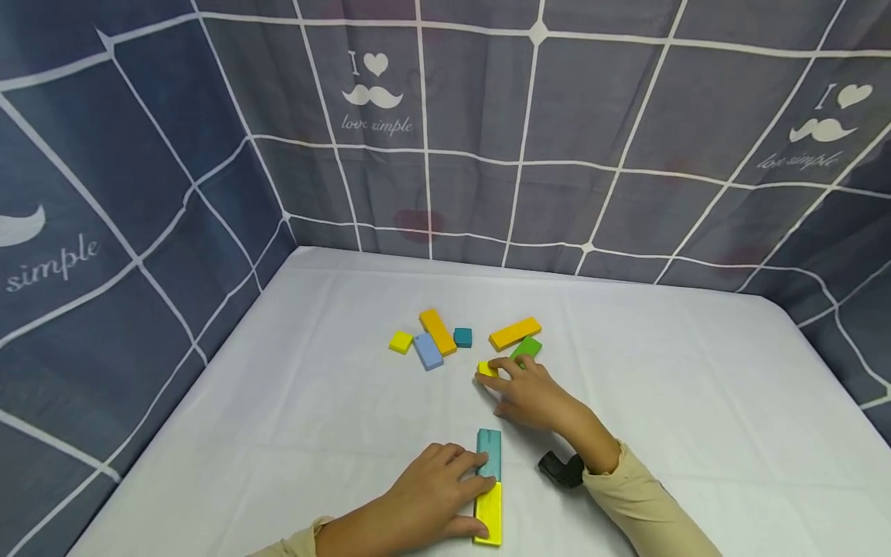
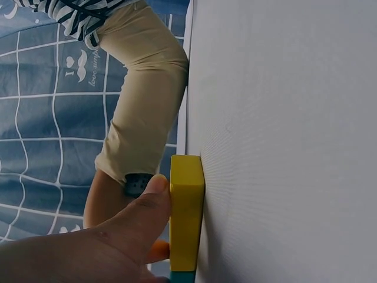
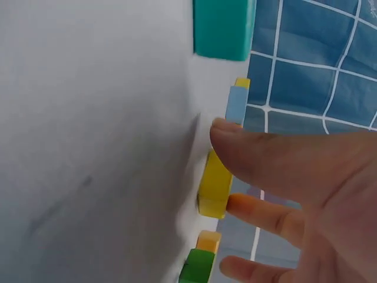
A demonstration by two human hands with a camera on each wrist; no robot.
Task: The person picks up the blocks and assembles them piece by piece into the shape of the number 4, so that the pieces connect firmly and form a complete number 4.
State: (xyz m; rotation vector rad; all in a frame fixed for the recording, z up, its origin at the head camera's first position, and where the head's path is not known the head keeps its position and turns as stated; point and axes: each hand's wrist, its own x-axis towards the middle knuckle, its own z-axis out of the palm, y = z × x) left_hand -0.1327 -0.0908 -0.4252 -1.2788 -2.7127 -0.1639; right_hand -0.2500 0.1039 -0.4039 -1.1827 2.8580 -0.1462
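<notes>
My left hand (image 1: 435, 495) rests on two blocks laid end to end, a teal block (image 1: 489, 452) and a long yellow block (image 1: 489, 517). Its thumb lies on the near part of the yellow one, which the left wrist view shows from its end. Farther out, my right hand (image 1: 534, 393) is at a small yellow block (image 1: 485, 369). Its fingers are stretched over that block, and its thumb stands apart from it in the head view. Just past these fingers lies a green block (image 1: 527, 347), partly covered.
Beyond the hands lie two orange blocks (image 1: 515, 333), a blue block (image 1: 428, 351), a small dark teal block (image 1: 462, 337) and a yellow square block (image 1: 401, 342). A black object (image 1: 561, 469) sits by the right wrist. A grid-patterned curtain (image 1: 473, 193) borders the white table (image 1: 313, 433).
</notes>
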